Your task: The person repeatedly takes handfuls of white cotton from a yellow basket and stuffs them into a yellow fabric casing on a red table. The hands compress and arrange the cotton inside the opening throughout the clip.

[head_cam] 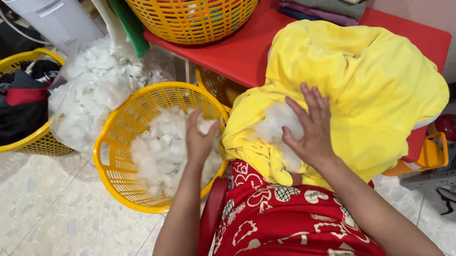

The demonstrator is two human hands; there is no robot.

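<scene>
Left hand [200, 140] fingers close on white stuffing [161, 150]; right hand [308, 125] presses spread fingers on yellow cover [362, 77]

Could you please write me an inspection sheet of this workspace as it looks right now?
Surface: red table, partly covered; pale speckled tile floor below.
Job's things: yellow fabric cover on the table edge, white stuffing showing at its opening; yellow basket on the floor holds more white stuffing.
Clutter: clear bag of stuffing; basket of dark clothes; large yellow basket and folded towels on the table.
Hands: left hand grips a tuft over the floor basket; right hand lies spread on the cover's opening.
Cables: white cord, top left.
Surroundings: white appliance; tiled wall, right.
</scene>
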